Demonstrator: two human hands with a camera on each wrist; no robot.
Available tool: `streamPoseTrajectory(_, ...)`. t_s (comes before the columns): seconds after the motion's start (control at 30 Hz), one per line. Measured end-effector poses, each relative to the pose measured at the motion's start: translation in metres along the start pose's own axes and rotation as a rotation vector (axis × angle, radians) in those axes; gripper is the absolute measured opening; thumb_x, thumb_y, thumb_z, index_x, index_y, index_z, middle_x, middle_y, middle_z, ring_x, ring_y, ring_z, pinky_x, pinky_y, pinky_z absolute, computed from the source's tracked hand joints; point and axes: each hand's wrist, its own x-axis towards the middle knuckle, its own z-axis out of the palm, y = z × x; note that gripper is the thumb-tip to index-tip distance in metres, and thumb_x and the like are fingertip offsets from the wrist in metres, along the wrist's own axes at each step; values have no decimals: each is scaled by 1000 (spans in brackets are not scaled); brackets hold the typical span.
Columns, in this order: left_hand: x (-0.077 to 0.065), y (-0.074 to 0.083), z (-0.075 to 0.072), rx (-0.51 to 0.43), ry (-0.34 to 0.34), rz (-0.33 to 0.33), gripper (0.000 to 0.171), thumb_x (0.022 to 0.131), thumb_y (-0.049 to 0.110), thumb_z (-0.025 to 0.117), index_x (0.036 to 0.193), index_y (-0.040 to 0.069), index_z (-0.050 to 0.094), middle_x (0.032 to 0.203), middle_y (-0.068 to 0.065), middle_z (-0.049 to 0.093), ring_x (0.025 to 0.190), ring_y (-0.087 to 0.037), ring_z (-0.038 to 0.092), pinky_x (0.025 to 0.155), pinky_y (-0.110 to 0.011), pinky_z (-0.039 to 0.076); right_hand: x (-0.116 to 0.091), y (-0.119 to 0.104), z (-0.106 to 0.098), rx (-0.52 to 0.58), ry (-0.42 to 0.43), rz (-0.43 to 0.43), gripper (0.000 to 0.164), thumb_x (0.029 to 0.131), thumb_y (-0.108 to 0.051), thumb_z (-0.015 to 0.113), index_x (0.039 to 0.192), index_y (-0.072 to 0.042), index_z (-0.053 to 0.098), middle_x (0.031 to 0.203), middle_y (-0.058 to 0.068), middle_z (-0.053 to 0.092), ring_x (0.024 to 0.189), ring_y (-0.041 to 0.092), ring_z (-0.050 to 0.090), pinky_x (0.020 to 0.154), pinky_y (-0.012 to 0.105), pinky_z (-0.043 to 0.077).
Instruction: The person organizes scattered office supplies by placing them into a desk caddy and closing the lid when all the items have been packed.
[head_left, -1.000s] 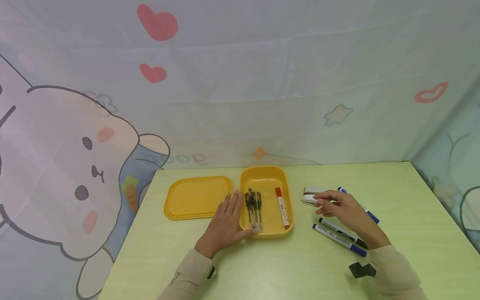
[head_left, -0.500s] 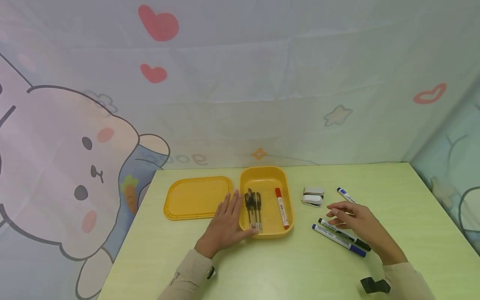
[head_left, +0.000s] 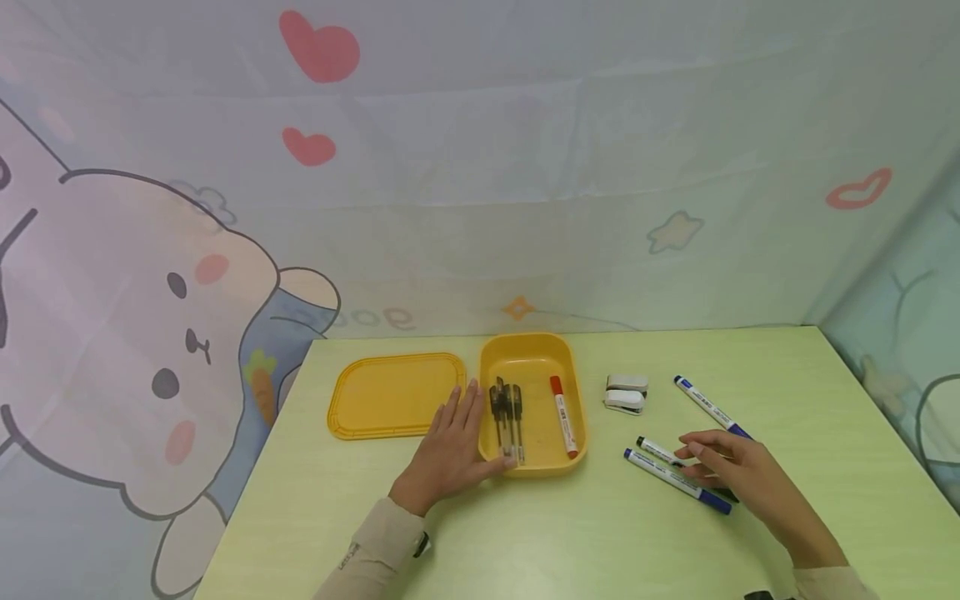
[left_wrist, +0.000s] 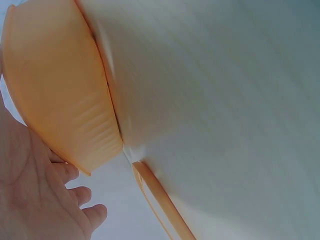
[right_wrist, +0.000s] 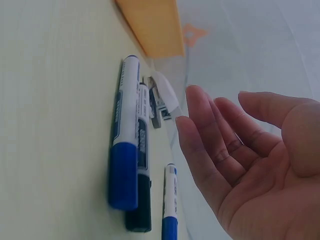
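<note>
We've got the right hand [head_left: 731, 467] low over the black marker [head_left: 658, 450], fingers curved, thumb apart from them, nothing held; the right wrist view shows a gap to the markers. Black marker lies on the worktop [head_left: 562, 542], right of the yellow box [head_left: 536, 362], close along the far side of the near blue marker [head_left: 671, 477]. That spacing is our main worry: if the fingers close there, they could take both or knock the blue one. Both look round, so a nudge could start a roll, likely towards the near edge. In the head view the hand covers the dark end of the black marker, so we'd judge a grip near one end likely; off-centre, it could tilt or swivel. Far blue marker [head_left: 705, 402] lies just beyond the hand, and a sideways sweep of the knuckles could catch it. White stapler [head_left: 626, 397], maybe two side by side, we can't tell, sits between box and markers; a low pass leftward might clip it. Left hand [head_left: 450, 458] has fingers straight and slightly spread along the box's left wall, thumb over the near rim. Push too hard and the box could slide right; lift off and a bump could shift it. Black-capped pens [head_left: 507, 407] lie loose inside by that thumb, red marker [head_left: 565, 417] at the right wall; a jolt could scatter them.
</note>
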Motion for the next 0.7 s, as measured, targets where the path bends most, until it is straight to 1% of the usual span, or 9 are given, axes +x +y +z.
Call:
streamPoseTrajectory(0.17,0,0,-1,-4,-8,-7,113,91,81,43,163,7,-2,171,-14,2,157,-38,7,123,-58,18,-6,9,-1,-18,38,71,50,106,-31,56,139,7,55,123,18,70,96,18,73,82,26,59)
streamPoseTrajectory(0.3,0,1,-1,-6,-13,-11,113,91,81,42,163,7,-2,171,-14,2,157,-38,7,123,-58,18,-12,14,-1,-17,59,92,50,106,-30,56,138,8,55,120,15,71,93,15,73,81,26,59)
streamPoseTrajectory(0.5,0,1,-1,-11,-2,-8,113,90,81,43,164,6,2,171,-14,3,157,-38,6,123,-58,18,-23,19,-4,30,60,118,51,106,-28,57,138,11,53,120,16,71,94,17,74,82,28,60)
streamPoseTrajectory(0.7,0,0,1,-15,2,-8,113,90,80,45,164,5,4,171,-13,3,157,-38,6,123,-58,18,-30,29,-8,14,71,142,50,106,-28,56,137,11,54,120,17,71,94,19,75,82,28,60)
